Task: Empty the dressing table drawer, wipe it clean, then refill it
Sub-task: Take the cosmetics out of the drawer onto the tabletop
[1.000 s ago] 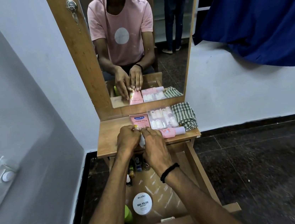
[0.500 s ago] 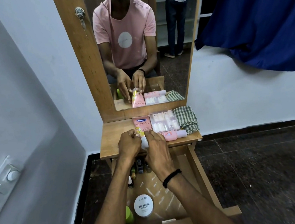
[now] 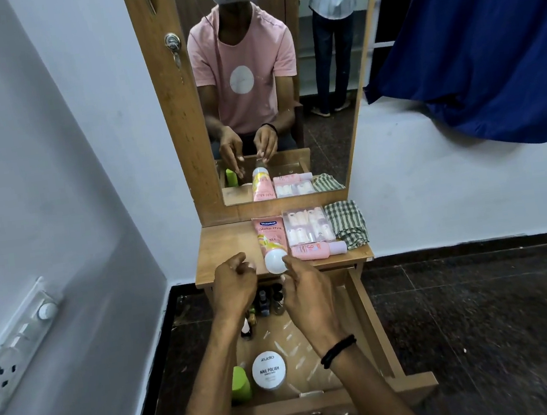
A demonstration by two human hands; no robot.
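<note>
The two hands hang apart over the tabletop's [image 3: 225,247] front edge. The left hand [image 3: 235,282] is loosely curled and holds nothing. The right hand [image 3: 310,296] has a fingertip on the white cap [image 3: 274,261] of the pink tube [image 3: 269,233] – whether it grips, I cannot tell. Beside the tube lie a clear box [image 3: 307,225], a pink bottle [image 3: 315,250] and a checked cloth [image 3: 347,220]. The drawer [image 3: 370,316] stands open below – small bottles [image 3: 269,299], a round tin [image 3: 269,370] and a green bottle [image 3: 240,382] inside.

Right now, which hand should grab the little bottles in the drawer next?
Left, probably: the left hand hangs empty just above the little bottles, while the right hand is at the cap of the pink tube.
</note>
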